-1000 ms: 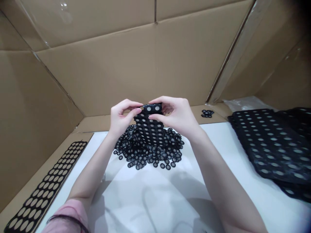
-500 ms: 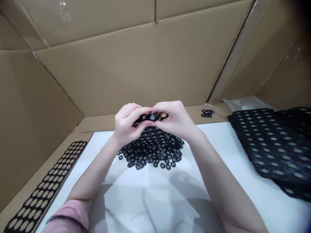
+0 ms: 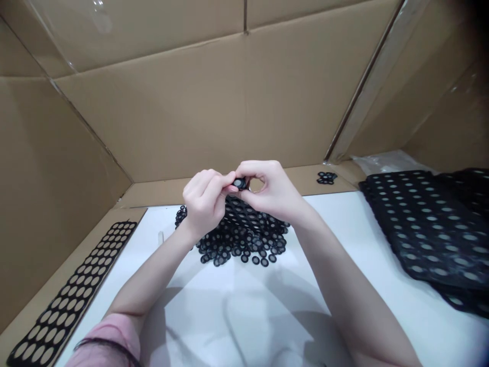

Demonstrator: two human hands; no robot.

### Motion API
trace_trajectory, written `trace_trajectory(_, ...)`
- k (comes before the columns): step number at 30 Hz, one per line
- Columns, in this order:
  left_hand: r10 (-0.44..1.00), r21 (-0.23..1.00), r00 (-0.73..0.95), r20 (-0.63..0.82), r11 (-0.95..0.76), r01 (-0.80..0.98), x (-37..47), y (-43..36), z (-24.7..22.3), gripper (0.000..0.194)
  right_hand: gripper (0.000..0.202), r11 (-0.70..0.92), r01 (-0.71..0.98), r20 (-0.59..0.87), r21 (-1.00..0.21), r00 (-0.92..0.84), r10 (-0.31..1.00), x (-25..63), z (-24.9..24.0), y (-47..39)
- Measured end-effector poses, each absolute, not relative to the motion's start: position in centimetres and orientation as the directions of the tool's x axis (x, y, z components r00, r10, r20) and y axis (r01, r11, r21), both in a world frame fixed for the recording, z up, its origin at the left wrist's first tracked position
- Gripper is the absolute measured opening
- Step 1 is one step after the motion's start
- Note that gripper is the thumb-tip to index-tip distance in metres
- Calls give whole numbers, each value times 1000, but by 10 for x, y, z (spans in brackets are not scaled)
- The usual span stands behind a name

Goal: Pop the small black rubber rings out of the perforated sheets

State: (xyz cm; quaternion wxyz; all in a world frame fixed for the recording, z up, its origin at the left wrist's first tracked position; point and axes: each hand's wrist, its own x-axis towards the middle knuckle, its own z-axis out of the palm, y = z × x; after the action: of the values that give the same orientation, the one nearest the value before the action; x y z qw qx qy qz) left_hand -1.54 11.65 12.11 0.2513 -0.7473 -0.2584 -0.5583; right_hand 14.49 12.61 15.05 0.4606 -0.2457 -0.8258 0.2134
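Both hands meet above a heap of small black rings with grey centres (image 3: 244,244) on the white table. My left hand (image 3: 206,196) is closed, thumb and fingers pinching the left side of a small black disc piece (image 3: 239,183). My right hand (image 3: 269,186) curls round the right side of the same piece, its fingertips pressed to it. Beneath the hands, a black sheet with holes (image 3: 244,214) lies on the heap, partly hidden by them.
A punched black sheet (image 3: 72,290) lies on cardboard at the left. Black sheets with grey dots (image 3: 428,229) are stacked at the right, beside clear plastic (image 3: 393,162). A small black cluster (image 3: 326,177) lies at the back. Cardboard walls (image 3: 191,112) stand around the white table (image 3: 214,316).
My left hand has turned and closed more tightly, its fingertips drawn in on the black piece. More of the heap's left side shows. My right hand has shifted slightly left.
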Motion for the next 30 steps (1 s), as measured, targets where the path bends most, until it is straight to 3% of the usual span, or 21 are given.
trace_trajectory(11, 185, -19, 219, 958, -722, 692, -19, 113, 128, 19, 15, 771, 230, 620, -593, -480, 620, 136, 146, 125)
trace_trajectory(18, 207, -2, 221, 953, -726, 688, -27, 114, 138, 17, 12, 687, 276, 548, -672, -437, 713, 136, 146, 122)
trace_trajectory(20, 286, 101, 171, 943, -734, 671, -30, 115, 139, 17, 15, 683, 278, 554, -676, -419, 719, 137, 147, 121)
trace_trajectory(22, 386, 257, 76, 919, -736, 626, -34, 118, 141, 17, 32, 688, 261, 567, -677, -412, 714, 137, 147, 120)
trace_trajectory(26, 558, 541, -99, 824, -722, 431, -38, 128, 138, 22, 45, 686, 252, 560, -683, -422, 713, 137, 147, 118)
trace_trajectory(30, 660, 693, -211, 721, -688, 217, -44, 143, 135, 31, 50, 692, 259, 546, -674, -456, 703, 139, 150, 115)
